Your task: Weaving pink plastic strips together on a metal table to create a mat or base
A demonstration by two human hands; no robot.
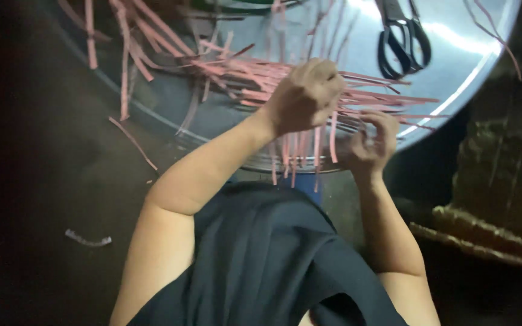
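My left hand (304,95) is a closed fist gripping a bunch of thin pink strips (300,151) whose ends hang down below it. My right hand (370,142), just to the right and lower, has its fingers curled around a few of the same pink strips (388,99) that fan out to the right. Both hands are over the near rim of a large round shiny metal tray (454,90). More pink strips (237,75) lie in a loose pile on the tray behind my left hand.
Black-handled scissors (401,36) lie on the tray at the top right. Loose pink strips (131,139) spill over the tray's left edge onto the dark floor. A small pale scrap (87,239) lies on the floor at left. Rough brownish material (502,199) sits at right.
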